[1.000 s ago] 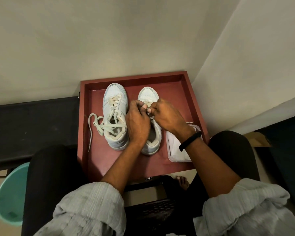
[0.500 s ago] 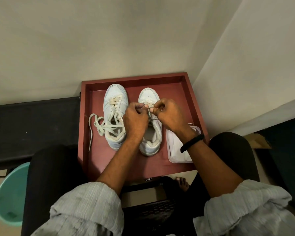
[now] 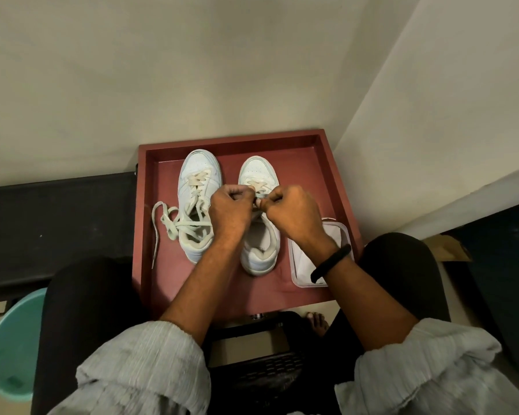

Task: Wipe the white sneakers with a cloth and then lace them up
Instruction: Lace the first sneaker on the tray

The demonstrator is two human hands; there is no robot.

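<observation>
Both hands have eased back from the toe of the sneaker (image 3: 256,170); left hand (image 3: 229,212) and right hand (image 3: 294,218) pinch its lace (image 3: 259,187), apparently to draw it snug.

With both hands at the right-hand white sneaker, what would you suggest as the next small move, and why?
Probably draw the flat cream lace taut through its current eyelet. The left hand and right hand both pinch it over the right-hand white low-top sneaker, where only the toe-end rows look threaded, while the left-hand white sneaker is already laced up to its collar.
</observation>
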